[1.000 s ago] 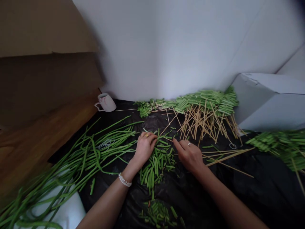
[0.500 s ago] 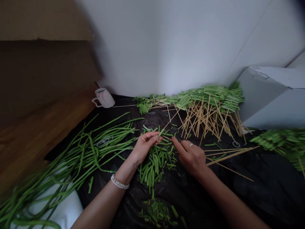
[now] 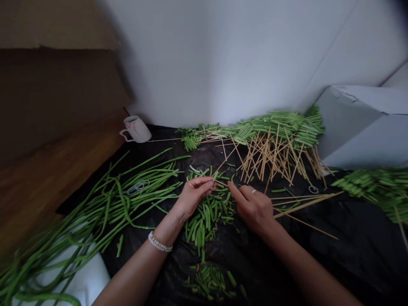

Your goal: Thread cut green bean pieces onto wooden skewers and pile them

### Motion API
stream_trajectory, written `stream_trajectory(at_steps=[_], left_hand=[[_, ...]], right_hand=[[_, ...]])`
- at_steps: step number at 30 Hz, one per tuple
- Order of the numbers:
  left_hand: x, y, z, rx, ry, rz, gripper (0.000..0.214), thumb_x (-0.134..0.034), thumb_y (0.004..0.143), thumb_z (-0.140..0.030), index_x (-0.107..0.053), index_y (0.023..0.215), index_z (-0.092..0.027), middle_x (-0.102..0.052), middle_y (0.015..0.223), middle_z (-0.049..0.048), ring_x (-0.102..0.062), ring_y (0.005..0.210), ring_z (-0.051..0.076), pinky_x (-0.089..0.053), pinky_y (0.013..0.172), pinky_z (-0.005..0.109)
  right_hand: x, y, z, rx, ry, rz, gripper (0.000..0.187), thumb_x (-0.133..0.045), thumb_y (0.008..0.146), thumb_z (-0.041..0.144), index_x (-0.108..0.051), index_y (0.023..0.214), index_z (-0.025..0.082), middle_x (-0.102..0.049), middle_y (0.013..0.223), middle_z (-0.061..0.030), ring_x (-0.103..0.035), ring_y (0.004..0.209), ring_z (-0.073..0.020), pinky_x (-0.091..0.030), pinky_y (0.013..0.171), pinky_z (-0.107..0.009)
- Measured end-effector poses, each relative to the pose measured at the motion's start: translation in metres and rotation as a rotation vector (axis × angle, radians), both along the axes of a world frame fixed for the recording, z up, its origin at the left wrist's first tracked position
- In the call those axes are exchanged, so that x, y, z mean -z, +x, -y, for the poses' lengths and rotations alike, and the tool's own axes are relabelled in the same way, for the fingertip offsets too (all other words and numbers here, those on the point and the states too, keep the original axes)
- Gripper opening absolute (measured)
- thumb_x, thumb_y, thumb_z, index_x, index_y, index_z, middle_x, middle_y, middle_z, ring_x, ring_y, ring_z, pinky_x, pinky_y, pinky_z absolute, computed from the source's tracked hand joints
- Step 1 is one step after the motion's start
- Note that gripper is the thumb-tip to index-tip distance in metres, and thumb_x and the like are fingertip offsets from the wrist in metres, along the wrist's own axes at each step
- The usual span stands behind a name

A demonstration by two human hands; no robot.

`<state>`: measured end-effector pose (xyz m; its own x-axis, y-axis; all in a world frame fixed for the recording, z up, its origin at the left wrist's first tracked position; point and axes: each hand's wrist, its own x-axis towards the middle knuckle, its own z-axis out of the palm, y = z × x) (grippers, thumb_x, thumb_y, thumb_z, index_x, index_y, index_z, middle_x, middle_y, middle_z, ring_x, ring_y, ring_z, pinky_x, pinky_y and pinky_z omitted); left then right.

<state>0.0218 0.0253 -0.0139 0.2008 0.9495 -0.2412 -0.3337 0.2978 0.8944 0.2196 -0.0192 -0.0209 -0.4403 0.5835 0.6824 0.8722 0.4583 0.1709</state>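
Observation:
My left hand [image 3: 198, 193] pinches a short cut piece of green bean [image 3: 215, 176] between thumb and fingers. A thin wooden skewer [image 3: 222, 182] runs from that piece to my right hand [image 3: 253, 207], whose fingers are closed on its other end. Whether the tip has gone through the bean is too small to tell. Below both hands lies a pile of cut bean pieces [image 3: 208, 216], with a smaller heap [image 3: 208, 281] nearer to me.
Long uncut beans [image 3: 127, 199] spread over the left side. Skewered bean bundles [image 3: 280, 123] line the back, their sticks [image 3: 267, 157] pointing forward. Loose skewers [image 3: 309, 204] lie right of my hand. A mug [image 3: 137, 129] stands back left; a white box [image 3: 360, 131] stands back right.
Both hands stay nearly in place, still holding the bean piece and skewer. The bean piece now looks more upright at my left fingertips. The whole view has shifted slightly.

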Motion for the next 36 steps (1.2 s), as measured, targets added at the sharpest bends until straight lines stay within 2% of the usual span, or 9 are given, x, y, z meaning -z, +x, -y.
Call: stream_trajectory(at_steps=[12, 21, 30, 36], left_hand=[[0.0013, -0.0012, -0.0008, -0.028, -0.035, 0.029, 0.026, -0.083, 0.063, -0.022, -0.076, 0.087, -0.016, -0.074, 0.079, 0.0034, -0.066, 0.071, 0.009, -0.049, 0.069, 0.018], [0.0045, -0.0026, -0.0028, -0.046, 0.031, -0.028, 0.022, -0.084, 0.059, -0.021, -0.077, 0.079, -0.015, -0.073, 0.069, 0.0022, -0.061, 0.062, 0.008, -0.047, 0.066, 0.019], [-0.0017, 0.0000, 0.0006, 0.016, -0.057, 0.035, 0.024, -0.085, 0.058, -0.021, -0.076, 0.080, -0.015, -0.072, 0.071, 0.0024, -0.062, 0.063, 0.007, -0.047, 0.066, 0.019], [-0.0004, -0.0030, -0.0024, -0.028, -0.003, 0.028, 0.025, -0.084, 0.060, -0.022, -0.076, 0.083, -0.016, -0.072, 0.073, 0.0019, -0.062, 0.066, 0.008, -0.048, 0.066, 0.019]], right_hand=[[0.0011, -0.0010, 0.0008, 0.008, -0.021, 0.012, 0.040, -0.047, 0.084, 0.005, -0.059, 0.121, 0.015, -0.053, 0.069, 0.0007, -0.040, 0.063, -0.0127, -0.026, 0.057, -0.029], [0.0006, -0.0040, 0.0034, -0.022, -0.030, 0.013, 0.038, -0.046, 0.084, 0.005, -0.058, 0.119, 0.011, -0.054, 0.069, 0.0000, -0.042, 0.063, -0.0128, -0.028, 0.057, -0.030], [0.0034, -0.0067, 0.0043, -0.036, -0.019, -0.033, 0.033, -0.045, 0.085, 0.004, -0.060, 0.113, 0.010, -0.054, 0.068, 0.0002, -0.043, 0.061, -0.0124, -0.029, 0.056, -0.029], [0.0009, -0.0057, 0.0024, -0.015, -0.039, -0.018, 0.031, -0.046, 0.085, 0.006, -0.060, 0.112, 0.010, -0.056, 0.071, -0.0007, -0.045, 0.064, -0.0126, -0.031, 0.058, -0.029]])
